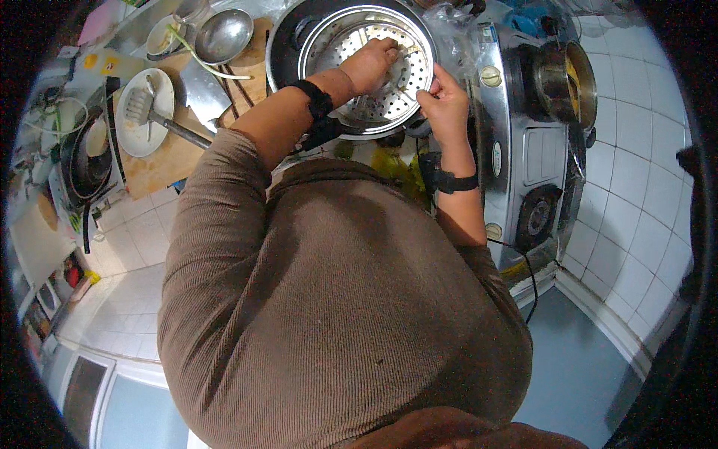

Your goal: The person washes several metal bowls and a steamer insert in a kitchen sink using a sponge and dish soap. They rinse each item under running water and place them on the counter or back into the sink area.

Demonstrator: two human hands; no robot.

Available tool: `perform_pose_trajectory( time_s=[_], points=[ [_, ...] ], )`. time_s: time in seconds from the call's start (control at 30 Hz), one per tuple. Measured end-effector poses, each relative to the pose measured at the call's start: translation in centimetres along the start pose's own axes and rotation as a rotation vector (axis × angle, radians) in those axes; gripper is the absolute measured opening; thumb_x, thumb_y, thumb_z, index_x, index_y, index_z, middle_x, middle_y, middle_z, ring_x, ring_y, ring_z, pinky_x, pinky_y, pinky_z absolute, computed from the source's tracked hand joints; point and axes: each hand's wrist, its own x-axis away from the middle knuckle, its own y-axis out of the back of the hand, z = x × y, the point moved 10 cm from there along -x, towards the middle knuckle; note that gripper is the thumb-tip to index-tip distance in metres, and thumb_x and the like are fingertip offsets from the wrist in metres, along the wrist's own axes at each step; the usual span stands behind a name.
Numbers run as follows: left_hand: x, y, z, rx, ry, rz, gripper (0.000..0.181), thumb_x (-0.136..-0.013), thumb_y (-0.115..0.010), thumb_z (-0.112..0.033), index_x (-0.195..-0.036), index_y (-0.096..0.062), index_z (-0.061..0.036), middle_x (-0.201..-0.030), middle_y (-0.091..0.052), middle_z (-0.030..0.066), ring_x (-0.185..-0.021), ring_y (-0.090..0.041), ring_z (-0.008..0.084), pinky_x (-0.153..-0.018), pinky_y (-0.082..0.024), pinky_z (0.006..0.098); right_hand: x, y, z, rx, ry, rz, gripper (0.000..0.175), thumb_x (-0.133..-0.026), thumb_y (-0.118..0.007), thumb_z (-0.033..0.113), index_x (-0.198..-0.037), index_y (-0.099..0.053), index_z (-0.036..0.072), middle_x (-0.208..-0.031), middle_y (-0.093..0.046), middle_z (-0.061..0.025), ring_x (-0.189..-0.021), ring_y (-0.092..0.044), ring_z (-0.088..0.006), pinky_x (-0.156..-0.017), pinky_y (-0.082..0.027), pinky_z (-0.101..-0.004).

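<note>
A round steel steamer basket [409,104] with a perforated bottom sits in a wide dark-sided pan [283,42] before me. My left hand [373,64] reaches down inside the basket with its fingers bunched over the holes. Whether those fingers hold anything is hidden. At the right side, my right hand [447,104] pinches the basket's rim between thumb and fingers. Thin wire-like metal parts show on the basket's bottom beside my left hand. Both wrists wear black straps.
Left, a wooden cutting board [160,168] bears a cleaver [205,92], a plate [132,134] with a slotted turner [138,106], a metal bowl [224,36] and a scallion [196,56]. A gas stove [541,154] with a steel pot [586,84] stands right. Plastic bags [451,36] lie beyond the basket.
</note>
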Motion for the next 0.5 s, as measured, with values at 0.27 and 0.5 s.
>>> perform_pose_trajectory(
  time_s=[0.27, 0.5],
  points=[
    [2.1, -2.2, 5.7, 0.629, 0.503, 0.172, 0.028, -0.068, -0.065, -0.003, -0.095, -0.059, -0.0039, -0.081, -0.061, 0.0091, -0.076, -0.061, 0.0238, -0.068, -0.049, 0.0335, -0.4, 0.0, -1.2, 0.108, -0.039, -0.031, 0.040, -0.064, -0.065, 0.003, -0.103, -0.063, 0.001, -0.062, -0.045, -0.0010, -0.057, -0.044, -0.0110, -0.055, -0.041, -0.0259],
    [3.3, 2.1, 6.6, 1.432, 0.714, 0.049, 0.025, -0.075, -0.063, -0.004, -0.099, -0.058, -0.0058, -0.089, -0.064, 0.0027, -0.079, -0.060, 0.0131, -0.067, -0.047, 0.0246, 0.0, -0.6, 2.3, 0.707, 0.196, 0.005, 0.047, -0.074, -0.065, 0.009, -0.118, -0.054, -0.004, -0.085, -0.054, -0.0132, -0.074, -0.057, -0.0264, -0.066, -0.048, -0.0358]
  ],
)
